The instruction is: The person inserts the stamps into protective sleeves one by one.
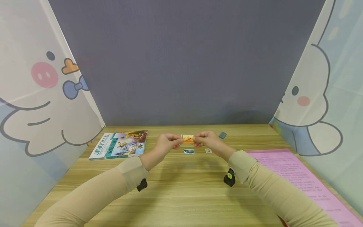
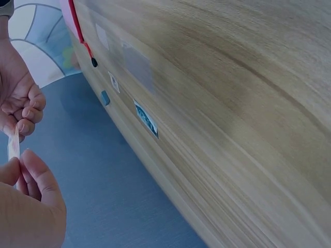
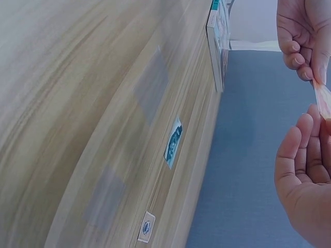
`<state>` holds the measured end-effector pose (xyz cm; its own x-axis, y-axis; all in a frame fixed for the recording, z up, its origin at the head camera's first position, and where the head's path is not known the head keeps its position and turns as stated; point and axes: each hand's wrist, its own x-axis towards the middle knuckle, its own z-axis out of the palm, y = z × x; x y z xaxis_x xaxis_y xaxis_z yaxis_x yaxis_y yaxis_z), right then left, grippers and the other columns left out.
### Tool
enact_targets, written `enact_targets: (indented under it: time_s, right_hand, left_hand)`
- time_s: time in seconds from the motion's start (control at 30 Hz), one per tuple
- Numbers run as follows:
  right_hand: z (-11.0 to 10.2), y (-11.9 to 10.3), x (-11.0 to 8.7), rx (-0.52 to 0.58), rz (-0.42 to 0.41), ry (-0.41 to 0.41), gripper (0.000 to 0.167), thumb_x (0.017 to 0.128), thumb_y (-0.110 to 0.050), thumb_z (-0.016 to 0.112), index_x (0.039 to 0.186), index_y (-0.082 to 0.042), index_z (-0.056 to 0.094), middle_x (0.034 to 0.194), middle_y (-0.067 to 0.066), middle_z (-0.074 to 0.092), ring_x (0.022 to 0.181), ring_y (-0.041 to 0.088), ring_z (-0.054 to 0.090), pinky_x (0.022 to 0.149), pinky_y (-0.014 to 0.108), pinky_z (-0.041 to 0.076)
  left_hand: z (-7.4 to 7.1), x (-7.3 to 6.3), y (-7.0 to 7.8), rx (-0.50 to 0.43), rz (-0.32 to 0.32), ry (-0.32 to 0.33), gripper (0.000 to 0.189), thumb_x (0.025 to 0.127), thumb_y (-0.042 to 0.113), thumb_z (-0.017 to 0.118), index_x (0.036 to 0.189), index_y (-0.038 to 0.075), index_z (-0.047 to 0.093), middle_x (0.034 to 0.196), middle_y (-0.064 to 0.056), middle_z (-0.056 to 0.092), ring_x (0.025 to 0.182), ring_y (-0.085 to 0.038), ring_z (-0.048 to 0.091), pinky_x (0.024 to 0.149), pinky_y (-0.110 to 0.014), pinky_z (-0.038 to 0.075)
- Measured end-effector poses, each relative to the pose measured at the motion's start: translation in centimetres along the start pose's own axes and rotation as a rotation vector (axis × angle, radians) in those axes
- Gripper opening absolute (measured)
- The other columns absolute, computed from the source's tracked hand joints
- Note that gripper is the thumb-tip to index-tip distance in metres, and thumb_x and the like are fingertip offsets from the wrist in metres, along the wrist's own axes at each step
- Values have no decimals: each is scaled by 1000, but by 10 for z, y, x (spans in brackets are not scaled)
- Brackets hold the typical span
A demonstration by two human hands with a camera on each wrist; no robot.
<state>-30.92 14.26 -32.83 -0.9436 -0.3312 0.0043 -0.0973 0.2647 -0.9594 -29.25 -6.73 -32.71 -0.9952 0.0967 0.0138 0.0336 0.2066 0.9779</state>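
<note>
A small yellow and orange-red picture piece, stamp-like (image 1: 188, 138), is held up above the far part of the table. My left hand (image 1: 165, 144) pinches its left edge between thumb and fingers. My right hand (image 1: 209, 141) pinches the opposite edge. In the left wrist view the stamp (image 2: 14, 146) appears nearly edge-on between both hands. Beneath it on the table lie a teal picture stamp (image 1: 189, 151) and a smaller pale stamp (image 1: 208, 150) with a dark round mark. The stamps' fine print is too small to read.
A picture book (image 1: 122, 144) lies at the back left. Pink printed sheets (image 1: 297, 186) lie at the right. A small blue-grey block (image 1: 222, 135) is near the back edge. Pale translucent rectangles (image 3: 153, 87) show on the wood. A dark panel (image 1: 187, 63) stands behind.
</note>
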Motion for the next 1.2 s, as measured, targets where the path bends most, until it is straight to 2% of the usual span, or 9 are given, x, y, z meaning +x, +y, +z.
enact_targets:
  time_s: [0.2,0.43,0.7,0.93,1.03,1.2]
  right_hand:
    - [-1,-1,0,6,13,7,27,96,-15,61,112,6,65,91,7,72,80,13,66,75,25,58]
    - [0,0,0,5,10,3,27,96,-16,61,112,6,65,98,14,72,84,17,67,77,28,58]
    - [0,1,0,2,18,-2,27,95,-18,63,111,4,66,94,9,71,90,23,67,79,29,58]
    - [0,1,0,-10,2,-15,28,95,-19,63,111,5,66,92,10,70,87,20,67,78,28,57]
    - [0,1,0,-9,-1,-17,27,95,-19,63,110,4,67,95,14,70,89,24,67,78,28,57]
    - [2,0,-1,-8,9,-19,26,96,-18,62,110,4,67,102,23,69,98,35,65,84,36,57]
  left_hand:
    - [1,-1,0,-12,5,-6,13,87,10,73,96,0,74,94,-13,74,66,-10,64,68,-30,60]
    - [1,-2,-1,-28,8,-6,12,87,9,72,95,0,74,94,-13,74,66,-11,64,70,-32,60]
    - [0,-1,-2,-26,2,-1,14,87,10,73,96,0,74,92,-12,74,66,-11,64,64,-25,59]
    - [0,-1,-2,-21,-6,4,14,87,11,73,96,1,74,91,-11,74,65,-11,64,64,-25,59]
    - [0,-2,-2,-23,-8,9,13,86,11,73,95,1,74,91,-11,74,65,-11,63,64,-26,59]
    - [0,-3,-1,-21,-10,13,12,87,10,73,95,1,74,92,-11,74,66,-11,63,65,-26,58]
